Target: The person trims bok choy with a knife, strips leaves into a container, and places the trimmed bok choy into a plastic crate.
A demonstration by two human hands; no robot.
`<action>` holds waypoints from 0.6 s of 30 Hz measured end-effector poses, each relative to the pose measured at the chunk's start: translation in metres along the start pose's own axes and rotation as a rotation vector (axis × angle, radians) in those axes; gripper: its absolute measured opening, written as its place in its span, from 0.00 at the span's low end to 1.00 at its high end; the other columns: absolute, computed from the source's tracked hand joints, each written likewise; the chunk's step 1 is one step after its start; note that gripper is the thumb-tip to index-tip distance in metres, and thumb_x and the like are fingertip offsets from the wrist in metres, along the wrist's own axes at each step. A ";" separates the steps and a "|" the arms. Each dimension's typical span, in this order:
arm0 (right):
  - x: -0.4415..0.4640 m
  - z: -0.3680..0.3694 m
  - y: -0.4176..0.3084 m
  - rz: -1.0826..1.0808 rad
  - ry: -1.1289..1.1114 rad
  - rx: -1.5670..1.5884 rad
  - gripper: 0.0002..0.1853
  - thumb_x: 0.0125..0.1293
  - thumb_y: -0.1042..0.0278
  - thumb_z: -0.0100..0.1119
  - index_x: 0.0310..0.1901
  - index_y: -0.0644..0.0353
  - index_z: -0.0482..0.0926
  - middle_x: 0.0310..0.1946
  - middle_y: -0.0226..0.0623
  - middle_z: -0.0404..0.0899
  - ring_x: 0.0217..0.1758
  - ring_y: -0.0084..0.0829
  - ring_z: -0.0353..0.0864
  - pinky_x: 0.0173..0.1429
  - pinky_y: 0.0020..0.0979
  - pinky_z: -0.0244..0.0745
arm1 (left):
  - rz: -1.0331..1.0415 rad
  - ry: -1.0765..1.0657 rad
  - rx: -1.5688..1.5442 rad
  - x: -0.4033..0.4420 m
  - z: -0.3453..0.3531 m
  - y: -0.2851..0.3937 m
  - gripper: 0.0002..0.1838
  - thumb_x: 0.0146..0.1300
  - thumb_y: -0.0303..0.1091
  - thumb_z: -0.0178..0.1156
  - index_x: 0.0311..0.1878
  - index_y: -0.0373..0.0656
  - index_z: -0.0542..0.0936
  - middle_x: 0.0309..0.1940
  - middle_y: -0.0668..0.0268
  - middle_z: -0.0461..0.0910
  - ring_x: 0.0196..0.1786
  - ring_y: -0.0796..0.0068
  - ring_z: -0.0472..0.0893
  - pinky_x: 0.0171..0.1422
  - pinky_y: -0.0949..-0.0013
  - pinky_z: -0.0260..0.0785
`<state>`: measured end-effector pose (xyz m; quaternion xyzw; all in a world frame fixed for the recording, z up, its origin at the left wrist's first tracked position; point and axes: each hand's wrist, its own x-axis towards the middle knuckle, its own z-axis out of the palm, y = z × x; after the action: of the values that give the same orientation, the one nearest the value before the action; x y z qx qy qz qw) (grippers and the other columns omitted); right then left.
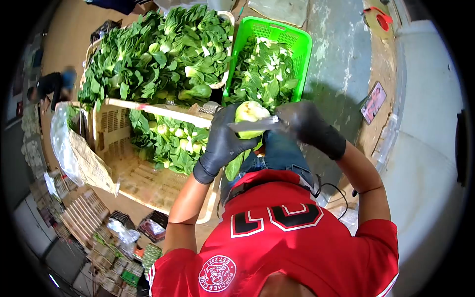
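Observation:
My left hand (pixel 220 141), in a black glove, is closed around a head of bok choy (pixel 251 113), its pale cut base facing up and its leaves hanging below. My right hand (pixel 308 126), also gloved in black, grips a knife (pixel 255 123); the handle is hidden in the fist. The blade lies across the bok choy's base, close to the left fingers. Just beyond both hands stands a bright green basket (pixel 303 42) holding loose leaves and trimmings (pixel 264 74).
A crate heaped with bok choy (pixel 163 49) stands at the upper left. Nearer me, a tan crate (pixel 153 185) holds more heads (pixel 173 141). A phone (pixel 373 102) leans at the right, and a tape roll (pixel 378 22) lies beyond. Another person (pixel 52 86) is at the far left.

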<state>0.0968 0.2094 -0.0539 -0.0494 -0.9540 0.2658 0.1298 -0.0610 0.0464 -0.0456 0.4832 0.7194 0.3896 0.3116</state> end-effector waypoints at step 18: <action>-0.065 -0.021 0.050 0.466 0.069 0.771 0.29 0.46 0.58 0.70 0.47 0.66 0.72 0.39 0.39 0.76 0.41 0.29 0.75 0.47 0.31 0.70 | -0.263 -0.209 -0.350 0.087 0.047 -0.040 0.27 0.59 0.31 0.59 0.60 0.32 0.65 0.52 0.53 0.73 0.54 0.68 0.74 0.58 0.68 0.65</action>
<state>0.1662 0.2515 -0.0770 -0.2199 -0.7439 0.6219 0.1072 -0.0696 0.1310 -0.1095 0.3617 0.6616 0.4121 0.5115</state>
